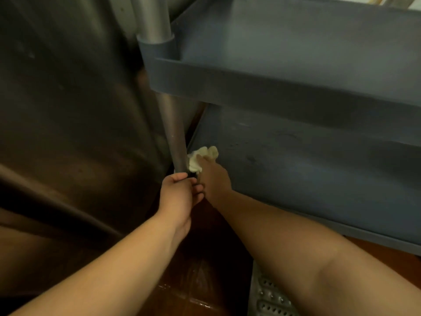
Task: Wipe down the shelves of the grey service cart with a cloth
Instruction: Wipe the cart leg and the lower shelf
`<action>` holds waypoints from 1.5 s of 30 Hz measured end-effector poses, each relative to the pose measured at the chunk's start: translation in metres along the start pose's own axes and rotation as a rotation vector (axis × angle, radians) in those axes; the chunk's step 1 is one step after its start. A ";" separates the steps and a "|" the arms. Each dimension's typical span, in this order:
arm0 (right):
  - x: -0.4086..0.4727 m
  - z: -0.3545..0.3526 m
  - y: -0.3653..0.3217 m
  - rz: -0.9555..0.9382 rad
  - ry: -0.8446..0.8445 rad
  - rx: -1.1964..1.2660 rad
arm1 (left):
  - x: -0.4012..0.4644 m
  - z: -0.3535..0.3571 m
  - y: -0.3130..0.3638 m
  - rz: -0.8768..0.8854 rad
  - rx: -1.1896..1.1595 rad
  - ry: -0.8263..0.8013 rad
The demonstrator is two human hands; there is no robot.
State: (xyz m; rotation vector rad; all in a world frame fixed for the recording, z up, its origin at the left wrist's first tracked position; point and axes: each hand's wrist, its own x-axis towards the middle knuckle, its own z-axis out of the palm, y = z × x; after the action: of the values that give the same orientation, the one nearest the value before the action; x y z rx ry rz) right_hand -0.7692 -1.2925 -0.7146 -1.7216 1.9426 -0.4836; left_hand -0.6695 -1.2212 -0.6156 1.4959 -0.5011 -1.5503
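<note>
The grey service cart fills the right of the head view, with a middle shelf (284, 49) above and a bottom shelf (319, 169) below. My right hand (213, 179) holds a crumpled white cloth (202, 157) against the near left corner of the bottom shelf, beside the metal corner post (174, 137). My left hand (178, 196) grips the base of that post, its fingers curled round it, touching my right hand.
A stainless steel wall or appliance side (68, 99) stands close on the left of the cart. Below is dark red-brown floor (200, 270). A perforated metal grate (271, 297) lies at the bottom edge.
</note>
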 end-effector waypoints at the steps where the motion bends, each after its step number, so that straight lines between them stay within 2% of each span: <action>1: 0.003 0.004 -0.005 -0.047 -0.009 0.025 | 0.000 0.000 0.002 0.007 -0.005 0.012; 6: 0.004 0.012 -0.004 -0.180 -0.013 -0.115 | 0.001 0.006 -0.001 0.012 0.012 0.043; 12: -0.010 -0.011 0.021 -0.164 -0.024 -0.136 | -0.004 0.037 -0.016 0.010 0.055 0.003; 18: -0.046 -0.059 0.099 0.011 0.043 -0.255 | -0.021 0.089 -0.040 0.002 0.122 -0.058; 27: -0.119 -0.168 0.254 0.394 -0.062 -0.305 | -0.053 0.185 -0.102 -0.099 0.206 -0.201; 33: -0.175 -0.222 0.371 0.527 0.114 -0.309 | -0.075 0.251 -0.142 -0.113 0.224 -0.320; 37: -0.210 -0.261 0.423 0.603 0.220 -0.323 | -0.082 0.278 -0.160 -0.121 0.219 -0.357; 42: -0.225 -0.286 0.462 0.695 0.241 -0.281 | -0.081 0.288 -0.172 -0.140 0.214 -0.391; 45: -0.230 -0.284 0.458 0.694 0.331 -0.213 | -0.078 0.282 -0.170 -0.171 0.209 -0.481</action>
State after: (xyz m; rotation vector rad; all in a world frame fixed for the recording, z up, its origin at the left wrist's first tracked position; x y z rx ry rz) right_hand -1.2870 -1.0182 -0.7127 -0.9956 2.7322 -0.3172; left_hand -0.9990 -1.1520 -0.6535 1.3382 -0.8500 -2.0592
